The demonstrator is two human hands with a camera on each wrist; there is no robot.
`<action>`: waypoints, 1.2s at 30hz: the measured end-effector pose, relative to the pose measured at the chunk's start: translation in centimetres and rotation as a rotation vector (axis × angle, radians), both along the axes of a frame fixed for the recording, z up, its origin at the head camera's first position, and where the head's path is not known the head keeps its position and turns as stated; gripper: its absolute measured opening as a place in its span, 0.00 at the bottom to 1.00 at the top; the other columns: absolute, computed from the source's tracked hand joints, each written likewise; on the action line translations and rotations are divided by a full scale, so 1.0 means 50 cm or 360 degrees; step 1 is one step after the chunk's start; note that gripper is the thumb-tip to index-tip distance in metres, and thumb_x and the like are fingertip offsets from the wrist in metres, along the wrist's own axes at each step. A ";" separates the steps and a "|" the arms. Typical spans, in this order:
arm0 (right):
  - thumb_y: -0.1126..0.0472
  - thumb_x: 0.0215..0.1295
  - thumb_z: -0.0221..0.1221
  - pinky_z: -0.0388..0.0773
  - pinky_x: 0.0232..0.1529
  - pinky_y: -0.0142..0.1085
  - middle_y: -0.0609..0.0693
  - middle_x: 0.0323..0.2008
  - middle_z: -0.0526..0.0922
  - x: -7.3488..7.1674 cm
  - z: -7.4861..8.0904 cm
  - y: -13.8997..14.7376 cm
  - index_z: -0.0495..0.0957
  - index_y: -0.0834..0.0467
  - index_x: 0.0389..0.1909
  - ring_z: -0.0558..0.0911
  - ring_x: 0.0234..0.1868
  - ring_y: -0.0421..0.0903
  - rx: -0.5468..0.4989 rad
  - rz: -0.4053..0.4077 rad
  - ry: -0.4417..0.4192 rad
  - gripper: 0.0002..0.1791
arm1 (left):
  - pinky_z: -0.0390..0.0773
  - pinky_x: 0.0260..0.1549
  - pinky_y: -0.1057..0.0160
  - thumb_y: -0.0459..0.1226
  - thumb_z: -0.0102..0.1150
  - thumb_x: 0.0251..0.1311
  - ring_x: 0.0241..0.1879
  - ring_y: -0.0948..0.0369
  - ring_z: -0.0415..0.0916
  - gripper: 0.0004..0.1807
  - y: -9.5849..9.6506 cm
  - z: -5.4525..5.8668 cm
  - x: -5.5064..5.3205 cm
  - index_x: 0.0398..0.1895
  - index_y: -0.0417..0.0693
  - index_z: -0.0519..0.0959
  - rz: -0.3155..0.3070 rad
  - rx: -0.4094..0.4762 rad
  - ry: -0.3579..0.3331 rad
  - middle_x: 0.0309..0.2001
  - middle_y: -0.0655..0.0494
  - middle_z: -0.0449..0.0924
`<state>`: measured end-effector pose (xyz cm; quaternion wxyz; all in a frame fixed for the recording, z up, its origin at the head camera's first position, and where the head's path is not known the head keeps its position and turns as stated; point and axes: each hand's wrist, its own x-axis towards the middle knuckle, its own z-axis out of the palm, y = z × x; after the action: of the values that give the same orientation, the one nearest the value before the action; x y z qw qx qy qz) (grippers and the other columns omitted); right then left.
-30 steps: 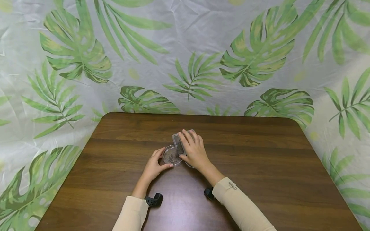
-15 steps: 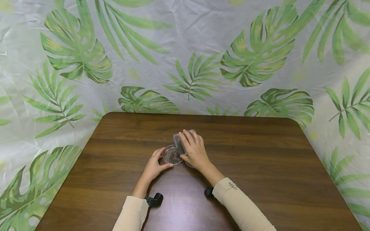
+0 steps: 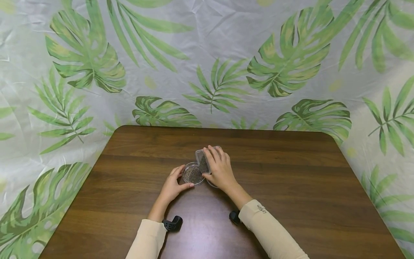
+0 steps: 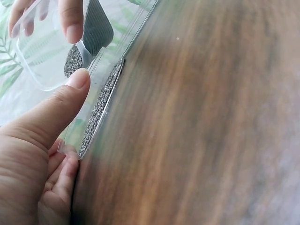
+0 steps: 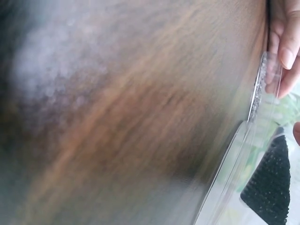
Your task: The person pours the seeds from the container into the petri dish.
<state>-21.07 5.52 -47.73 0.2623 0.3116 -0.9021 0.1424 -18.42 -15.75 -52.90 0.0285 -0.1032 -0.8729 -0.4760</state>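
Note:
My left hand (image 3: 172, 184) grips the left side of a clear petri dish (image 3: 191, 163), thumb at the near rim and fingers round the far side. Dark grey granules (image 4: 101, 108) form a layer in the dish, which stands on the table. Above its right edge my right hand (image 3: 220, 169) holds a clear rectangular plastic container (image 3: 199, 154) tilted towards the dish. Grey granules (image 5: 272, 183) lie heaped in the container's lower corner. Partly hidden below the right hand, a second clear round dish (image 3: 211, 185) sits beside the first.
The brown wooden table (image 3: 291, 187) extends on all sides of the hands. Behind it hangs a pale cloth (image 3: 226, 43) printed with green leaves. Black wrist cameras (image 3: 173, 223) sit at both cuffs, close over the tabletop.
Granules in the petri dish have spread and darkened over more of its bottom. The right hand and the tilted container have shifted slightly right; the left hand has stayed in place.

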 end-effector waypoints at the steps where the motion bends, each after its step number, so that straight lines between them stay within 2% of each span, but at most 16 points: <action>1: 0.48 0.33 0.74 0.59 0.55 0.53 0.59 0.61 0.59 0.000 0.000 0.001 0.54 0.60 0.65 0.58 0.61 0.60 -0.0006 -0.0008 -0.0007 0.57 | 0.68 0.51 0.55 0.44 0.72 0.38 0.52 0.49 0.69 0.46 0.000 0.000 0.000 0.63 0.39 0.62 0.0001 0.0003 0.0000 0.58 0.44 0.63; 18: 0.43 0.32 0.73 0.63 0.53 0.52 0.58 0.59 0.63 -0.004 -0.011 0.019 0.56 0.59 0.64 0.61 0.59 0.58 -0.0231 -0.0152 -0.0134 0.58 | 0.68 0.52 0.56 0.45 0.72 0.38 0.51 0.49 0.69 0.46 0.000 -0.005 -0.001 0.63 0.40 0.63 -0.0005 0.0009 0.0023 0.58 0.45 0.63; 26: 0.43 0.31 0.73 0.58 0.59 0.47 0.57 0.59 0.64 -0.008 -0.013 0.031 0.58 0.62 0.62 0.62 0.58 0.57 -0.0463 -0.0130 -0.0179 0.56 | 0.68 0.52 0.56 0.45 0.72 0.38 0.52 0.49 0.69 0.46 0.000 -0.005 -0.001 0.63 0.40 0.62 -0.0010 0.0010 0.0023 0.58 0.45 0.63; 36: 0.41 0.31 0.72 0.68 0.51 0.50 0.57 0.59 0.64 -0.005 -0.015 0.045 0.56 0.61 0.63 0.62 0.59 0.57 -0.0715 -0.0186 -0.0313 0.58 | 0.68 0.51 0.56 0.44 0.72 0.37 0.51 0.49 0.70 0.46 0.000 -0.006 -0.003 0.62 0.38 0.63 -0.0002 0.0008 0.0045 0.57 0.44 0.64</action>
<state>-21.30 7.76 -48.50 0.2437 0.1775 -0.8855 0.3536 -18.56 -15.76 -53.22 0.0406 -0.1104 -0.8711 -0.4767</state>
